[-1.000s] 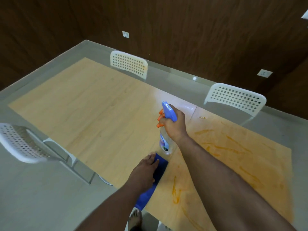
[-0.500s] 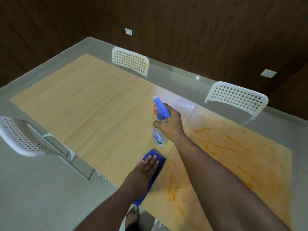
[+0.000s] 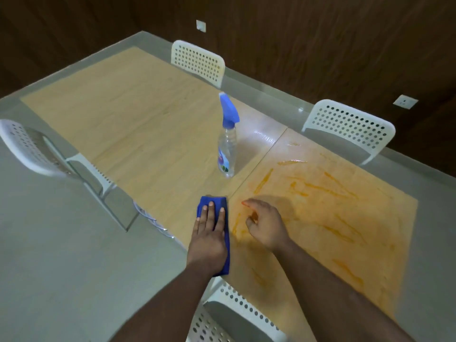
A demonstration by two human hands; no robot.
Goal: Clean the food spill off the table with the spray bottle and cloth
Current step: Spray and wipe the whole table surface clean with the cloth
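1. Released since half a second ago: spray bottle point(image 3: 227, 139), formerly gripped in right hand, now standing upright and alone on table point(image 3: 138, 134), well beyond both hands.
2. Right hand point(image 3: 265, 224): withdrawn from bottle, hovering low over stained panel, fingers loosely curled, holding nothing; orange smear on fingertip.
3. Left hand point(image 3: 209, 233): flat, fingers straight, pressing on cloth; placement unchanged from earlier frames.
4. Cloth point(image 3: 223, 206): one, blue, folded, lying at near table edge just left of panel seam, mostly covered by left hand.
5. Bottle label: blue and white with some green, on lower body; writing too small to read. No brand legible.
6. Bottle contents: clear plastic body, blue trigger head; liquid level not discernible.
7. Food spill point(image 3: 320, 191): orange streaks and smears across right-hand wood panel, beginning just right of seam, reaching near edge.
8. Chairs, white, perforated backs: four counted — two at far side point(image 3: 197, 62) point(image 3: 350, 124), one at left point(image 3: 29, 149), one at near edge point(image 3: 234, 317).
9. Wall sockets, white: two point(image 3: 201, 25) point(image 3: 405, 101), on dark wood-panelled wall.
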